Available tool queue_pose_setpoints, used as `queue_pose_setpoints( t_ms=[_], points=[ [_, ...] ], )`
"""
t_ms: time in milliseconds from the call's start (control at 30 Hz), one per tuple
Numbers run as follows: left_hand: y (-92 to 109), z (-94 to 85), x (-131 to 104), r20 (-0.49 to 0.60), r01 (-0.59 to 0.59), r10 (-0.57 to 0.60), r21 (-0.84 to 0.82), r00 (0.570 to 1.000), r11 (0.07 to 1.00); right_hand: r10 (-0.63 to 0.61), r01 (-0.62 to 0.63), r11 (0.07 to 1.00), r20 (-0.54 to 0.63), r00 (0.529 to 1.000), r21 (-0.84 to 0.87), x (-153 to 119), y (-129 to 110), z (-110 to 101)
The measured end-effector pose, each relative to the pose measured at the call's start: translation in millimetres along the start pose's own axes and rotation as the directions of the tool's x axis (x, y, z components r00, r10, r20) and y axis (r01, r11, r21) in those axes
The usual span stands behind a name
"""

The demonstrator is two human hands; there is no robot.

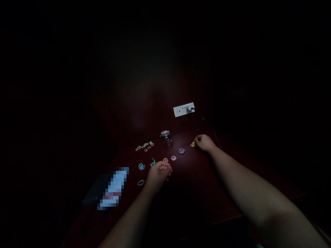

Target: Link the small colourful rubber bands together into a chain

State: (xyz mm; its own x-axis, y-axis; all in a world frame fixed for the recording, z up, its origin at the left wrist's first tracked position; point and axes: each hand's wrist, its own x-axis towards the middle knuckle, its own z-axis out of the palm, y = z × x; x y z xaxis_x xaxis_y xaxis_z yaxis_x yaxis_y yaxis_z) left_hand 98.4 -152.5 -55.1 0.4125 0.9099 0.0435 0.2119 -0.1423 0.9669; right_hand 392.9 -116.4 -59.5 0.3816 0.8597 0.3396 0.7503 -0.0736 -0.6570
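Observation:
Small coloured hair ties lie sorted by colour on a dark red table. At the right end, my right hand (204, 143) has its fingers pinched at the edge of the yellow hair ties (192, 144). My left hand (158, 175) is curled closed beside the green hair ties (153, 164) and just in front of the orange hair ties (166, 160); whatever may be inside it is hidden. Pink hair ties (173, 158) and purple hair ties (181, 151) sit between my hands. Blue hair ties (141, 166) lie left of my left hand. A mixed-colour group of hair ties (144, 146) is spread farther back.
A clear lidded jar (166, 136) stands at the back. Behind it is a white socket plate (184, 109) with a plug and a black cable (207, 123). A multicoloured ring (141, 183) and a blurred-out bright object (113, 189) are at left. The surroundings are very dark.

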Motion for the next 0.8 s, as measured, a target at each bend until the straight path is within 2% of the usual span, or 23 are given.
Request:
queue_pose_setpoints(
  t_ms=[167,267,333,400,467,533,633,700,800],
  points=[
    [-3,-2.0,-1,0.016,-0.035,0.035,-0.013,0.999,0.999,0.071,-0.068,0.997,-0.084,0.994,0.039,0,4,-6],
    [-4,-1.1,-5,0.021,-0.074,0.074,-0.010,0.997,0.997,-0.005,0.004,1.000,-0.096,0.995,-0.019,-1,4,-4],
    [-4,-0.8,-9,0.016,-0.111,0.111,0.008,0.994,0.994,-0.135,0.133,0.990,-0.043,0.990,-0.054,-4,2,-1],
    [-2,-3.0,-15,0.004,-0.166,0.166,0.046,0.986,0.985,-0.227,0.233,0.968,0.073,0.971,-0.095,-6,-2,3],
    [3,-10.3,-19,-0.001,-0.216,0.217,0.122,0.976,0.969,-0.248,0.269,0.954,0.160,0.956,-0.133,-8,-5,7],
    [10,-25.0,-18,0.007,-0.255,0.262,0.245,0.965,0.935,-0.234,0.277,0.942,0.222,0.947,-0.190,-7,-7,9],
    [24,-59.8,-2,0.071,-0.284,0.283,0.451,0.956,0.846,-0.205,0.258,0.939,0.232,0.951,-0.227,-5,-8,12],
    [32,-86.0,20,0.035,-0.243,0.274,0.574,0.961,0.782,-0.192,0.243,0.942,0.223,0.956,-0.230,-4,-7,13],
    [40,-116.3,59,-0.050,-0.079,0.176,0.753,0.983,0.653,-0.209,0.249,0.939,0.183,0.961,-0.237,-4,-10,11]
  ],
)
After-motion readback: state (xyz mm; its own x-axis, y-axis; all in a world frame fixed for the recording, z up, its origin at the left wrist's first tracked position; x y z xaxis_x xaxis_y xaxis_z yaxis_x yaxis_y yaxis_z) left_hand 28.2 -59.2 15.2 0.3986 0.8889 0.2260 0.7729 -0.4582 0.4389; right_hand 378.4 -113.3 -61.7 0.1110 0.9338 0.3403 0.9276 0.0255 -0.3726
